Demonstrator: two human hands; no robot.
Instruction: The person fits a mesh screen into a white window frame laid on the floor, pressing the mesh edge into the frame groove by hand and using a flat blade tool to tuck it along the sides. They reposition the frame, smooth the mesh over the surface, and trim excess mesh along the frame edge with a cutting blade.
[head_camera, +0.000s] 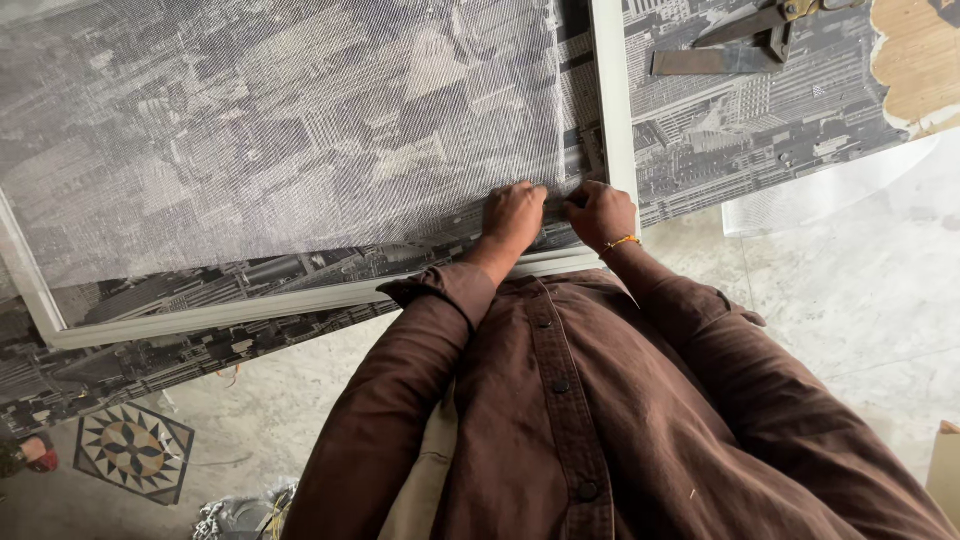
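Pinching the grey mesh (290, 130) at its lower right corner: left hand (514, 215) and right hand (600, 212), side by side, each grip clenched on the mesh edge. Mesh lies over white frame (616, 110) on the surface (720, 130). Shears (745, 40) well apart.

Shears (750, 30): large metal pair, lying at the top right of the table, blades pointing left.
Table (740, 130): top covered with a grey printed sheet of city buildings; covering torn away at the far right corner.
Bare wood (915, 55): exposed at that torn corner.
Floor (860, 300): pale marble, mottled.
Inlaid tile (132, 450): square, star pattern, set in the floor at lower left.
Clear plastic sheet (830, 190): hangs off the table's right edge.
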